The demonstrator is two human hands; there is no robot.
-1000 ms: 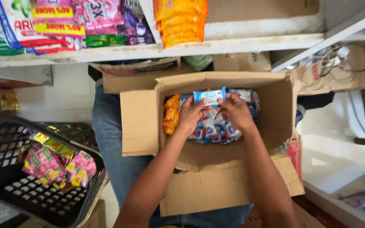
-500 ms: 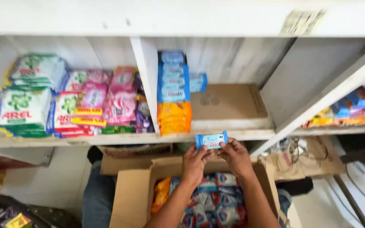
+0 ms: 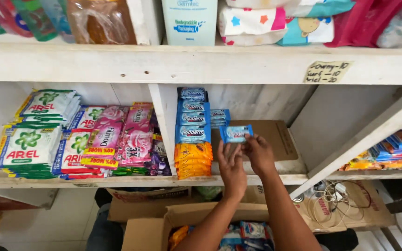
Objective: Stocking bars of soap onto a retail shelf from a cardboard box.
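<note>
Two hands hold one small blue packet inside a wooden shelf compartment.

The left hand and right hand pinch the blue packet by its lower edge, just in front of a flat cardboard sheet and just right of a stack of blue packets resting on orange packets. Below, an open cardboard box contains more blue and orange packets. The left compartment holds green-and-white sachets and pink sachets.

Both hands hold blue packet at shelf.
</note>
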